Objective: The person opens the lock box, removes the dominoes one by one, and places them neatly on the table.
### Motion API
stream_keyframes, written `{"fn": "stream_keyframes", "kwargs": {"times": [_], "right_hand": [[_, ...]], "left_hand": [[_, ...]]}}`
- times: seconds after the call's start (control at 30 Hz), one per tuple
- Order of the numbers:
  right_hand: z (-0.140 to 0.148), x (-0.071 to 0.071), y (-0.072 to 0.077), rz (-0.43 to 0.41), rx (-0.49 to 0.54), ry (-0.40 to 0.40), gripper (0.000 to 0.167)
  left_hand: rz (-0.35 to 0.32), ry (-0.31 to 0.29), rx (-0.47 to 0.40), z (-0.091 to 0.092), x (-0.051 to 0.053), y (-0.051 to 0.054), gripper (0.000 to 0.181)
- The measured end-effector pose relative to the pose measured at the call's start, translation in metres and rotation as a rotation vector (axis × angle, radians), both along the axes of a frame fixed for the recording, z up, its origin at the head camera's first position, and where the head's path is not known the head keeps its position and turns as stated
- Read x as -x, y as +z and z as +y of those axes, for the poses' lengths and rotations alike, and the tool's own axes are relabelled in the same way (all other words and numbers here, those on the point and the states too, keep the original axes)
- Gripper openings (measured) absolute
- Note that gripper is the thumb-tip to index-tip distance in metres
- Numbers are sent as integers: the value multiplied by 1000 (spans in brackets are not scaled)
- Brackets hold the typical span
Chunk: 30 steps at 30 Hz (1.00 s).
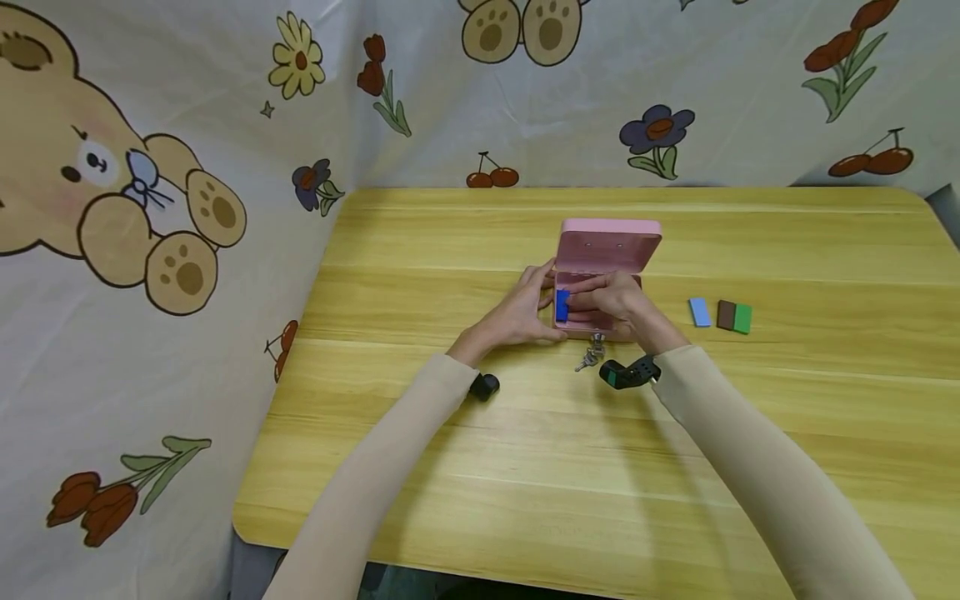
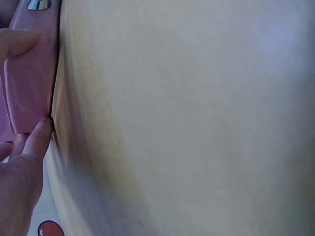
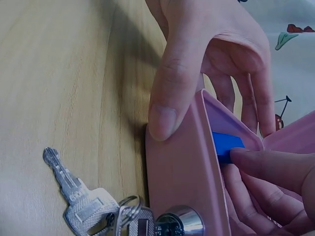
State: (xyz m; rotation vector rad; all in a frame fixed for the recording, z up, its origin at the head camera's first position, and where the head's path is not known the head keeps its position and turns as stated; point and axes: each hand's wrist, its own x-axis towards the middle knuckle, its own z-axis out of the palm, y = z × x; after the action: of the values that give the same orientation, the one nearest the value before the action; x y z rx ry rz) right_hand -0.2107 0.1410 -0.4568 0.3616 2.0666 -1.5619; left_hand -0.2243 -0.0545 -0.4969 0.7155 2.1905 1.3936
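A pink metal box (image 1: 607, 248) stands on the table with its lid raised. My left hand (image 1: 517, 312) steadies its left end, the thumb on the front wall (image 3: 179, 167) and the other fingers round the side. Inside the box, my right hand (image 1: 617, 300) pinches a dark blue block (image 1: 562, 306) near the left wall. In the right wrist view the thumb lies on the end of that blue block (image 3: 225, 146); the fingertips are partly hidden by the box wall. Keys (image 3: 91, 209) hang from the lock (image 3: 179, 223) on the front.
To the right of the box lie a light blue block (image 1: 700, 312), a brown block (image 1: 726, 315) and a green block (image 1: 742, 318), the last two side by side. The wooden table (image 1: 525, 467) meets a patterned cloth (image 1: 420, 158) at the back and left.
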Motion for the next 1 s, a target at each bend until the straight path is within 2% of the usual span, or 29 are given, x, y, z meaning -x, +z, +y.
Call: {"fn": "stream_keyframes", "kwargs": {"times": [0.33, 0.5, 0.63, 0.73, 0.87, 1.0], "right_hand": [[10, -6, 9, 15, 201, -43, 46], [18, -12, 18, 46, 240, -27, 47], [33, -22, 26, 61, 222, 9, 48], [55, -31, 30, 69, 212, 20, 47], [101, -45, 28, 33, 310, -40, 22], [152, -56, 23, -16, 406, -117, 30]], "left_hand": [[-16, 10, -26, 1, 0, 1, 124], [-21, 12, -27, 1, 0, 0, 125], [-29, 16, -29, 1, 0, -1, 126], [-32, 25, -40, 1, 0, -1, 127], [-24, 28, -40, 3, 0, -2, 127], [-22, 27, -44, 3, -1, -2, 127]]}}
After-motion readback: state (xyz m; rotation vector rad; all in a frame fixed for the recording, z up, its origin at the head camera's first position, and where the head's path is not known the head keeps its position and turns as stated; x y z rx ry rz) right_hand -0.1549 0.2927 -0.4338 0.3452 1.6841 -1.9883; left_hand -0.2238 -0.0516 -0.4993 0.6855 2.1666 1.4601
